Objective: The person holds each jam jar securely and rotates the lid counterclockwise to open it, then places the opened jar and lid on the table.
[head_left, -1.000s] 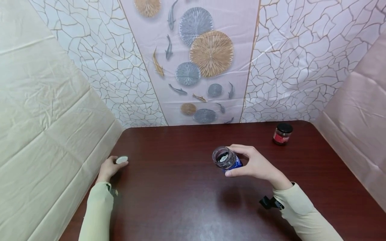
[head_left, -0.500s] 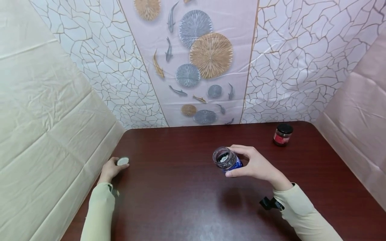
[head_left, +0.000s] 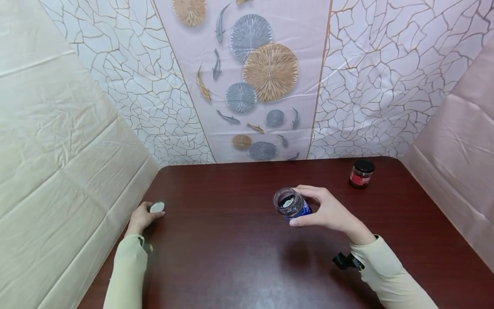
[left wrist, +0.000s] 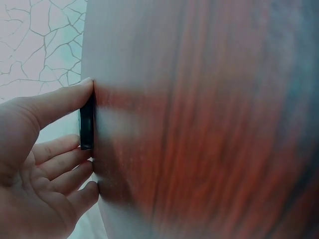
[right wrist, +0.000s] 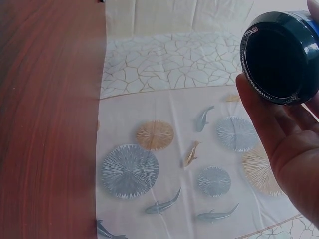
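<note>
My right hand grips a glass jar with a blue label, its lidless mouth tilted up and to the left, above the table. Dark contents with a pale patch show inside. In the right wrist view the dark round base of the jar faces the camera. At the table's left side my left hand pinches a jar lid, its whitish inner face turned up. From the left wrist view, the lid appears edge-on and black, between thumb and fingers, at the tabletop.
Another jar, with a black lid and red label, stands at the back right of the dark wooden table. Patterned cloth hangs behind, and plain cloth walls flank both sides.
The left hand and lid have shifted very slightly to the right since a second ago. The right hand holds the jar almost still, at about the same tilt.
</note>
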`<state>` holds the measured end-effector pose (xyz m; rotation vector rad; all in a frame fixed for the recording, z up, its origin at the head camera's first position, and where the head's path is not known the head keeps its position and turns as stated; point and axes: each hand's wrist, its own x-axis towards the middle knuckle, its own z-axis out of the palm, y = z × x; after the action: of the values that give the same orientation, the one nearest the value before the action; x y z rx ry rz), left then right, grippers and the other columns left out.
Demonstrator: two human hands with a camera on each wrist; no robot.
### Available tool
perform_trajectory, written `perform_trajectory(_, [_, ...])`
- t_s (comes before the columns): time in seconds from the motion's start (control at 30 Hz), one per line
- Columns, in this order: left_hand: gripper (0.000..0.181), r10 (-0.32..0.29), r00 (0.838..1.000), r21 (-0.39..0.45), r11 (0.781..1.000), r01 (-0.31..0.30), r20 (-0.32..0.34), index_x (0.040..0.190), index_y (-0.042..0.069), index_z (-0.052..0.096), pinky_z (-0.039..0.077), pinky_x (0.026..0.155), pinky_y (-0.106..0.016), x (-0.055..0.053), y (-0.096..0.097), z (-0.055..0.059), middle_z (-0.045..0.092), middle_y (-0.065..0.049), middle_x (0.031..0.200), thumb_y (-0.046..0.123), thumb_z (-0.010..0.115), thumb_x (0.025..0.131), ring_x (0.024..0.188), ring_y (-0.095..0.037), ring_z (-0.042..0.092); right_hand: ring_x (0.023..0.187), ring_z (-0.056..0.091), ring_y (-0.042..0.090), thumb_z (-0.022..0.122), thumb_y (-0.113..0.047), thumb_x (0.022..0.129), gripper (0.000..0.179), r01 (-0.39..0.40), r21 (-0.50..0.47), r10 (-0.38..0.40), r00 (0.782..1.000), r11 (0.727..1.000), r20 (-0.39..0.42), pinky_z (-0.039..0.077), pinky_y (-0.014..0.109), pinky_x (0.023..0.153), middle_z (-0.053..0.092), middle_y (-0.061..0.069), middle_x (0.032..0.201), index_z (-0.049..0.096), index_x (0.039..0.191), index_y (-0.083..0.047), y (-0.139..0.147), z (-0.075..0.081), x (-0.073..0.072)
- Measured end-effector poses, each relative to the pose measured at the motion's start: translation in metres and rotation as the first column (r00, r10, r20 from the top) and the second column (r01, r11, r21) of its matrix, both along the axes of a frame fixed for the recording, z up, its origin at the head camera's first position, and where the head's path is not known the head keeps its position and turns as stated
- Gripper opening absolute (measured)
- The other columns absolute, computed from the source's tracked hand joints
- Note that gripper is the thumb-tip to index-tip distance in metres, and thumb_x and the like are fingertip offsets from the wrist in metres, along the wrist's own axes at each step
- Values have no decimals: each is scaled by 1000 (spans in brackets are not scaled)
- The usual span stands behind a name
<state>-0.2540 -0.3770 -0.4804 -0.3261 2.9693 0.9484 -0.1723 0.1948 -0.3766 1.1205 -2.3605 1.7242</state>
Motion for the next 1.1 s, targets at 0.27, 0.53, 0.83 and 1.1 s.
perform_trajectory(0.27, [74, -2, 1000, 12, 1000, 2, 3, 139, -16, 38, 42, 100, -61, 1, -1, 1, 47, -40, 134, 25, 75, 89, 117, -52, 51, 103, 64, 20, 88, -6, 76, 57, 31, -16, -31, 999, 999, 7, 60, 36, 81, 65, 4, 121, 67, 128, -15, 0, 5, -1])
perform_trajectory(0.53, [76, 6, 1000, 1, 1000, -6, 16, 140, -16, 37, 41, 102, -61, 2, -1, 2, 46, -40, 136, 25, 75, 89, 120, -53, 49, 105, 63, 18, 89, -5, 74, 56, 100, -38, -101, 994, 994, -34, 59, 31, 83, 65, 3, 121, 68, 125, -13, -3, 13, -3])
perform_trajectory(0.83, [77, 13, 1000, 15, 1000, -13, 22, 141, -16, 36, 40, 102, -61, -1, -3, 0, 45, -40, 137, 25, 75, 88, 120, -52, 49, 102, 63, 18, 90, -5, 73, 55, 138, -48, -141, 987, 989, -79, 54, 23, 86, 66, 2, 117, 69, 123, -14, -7, 24, -7])
perform_trajectory(1.1, [80, 14, 1000, 38, 999, -15, 25, 143, -16, 34, 40, 103, -61, -2, -2, 1, 43, -40, 139, 25, 76, 89, 123, -53, 47, 101, 63, 16, 87, -7, 77, 54, 236, -61, -239, 970, 970, -36, 52, 22, 86, 67, 3, 120, 68, 128, -10, -12, 36, -11])
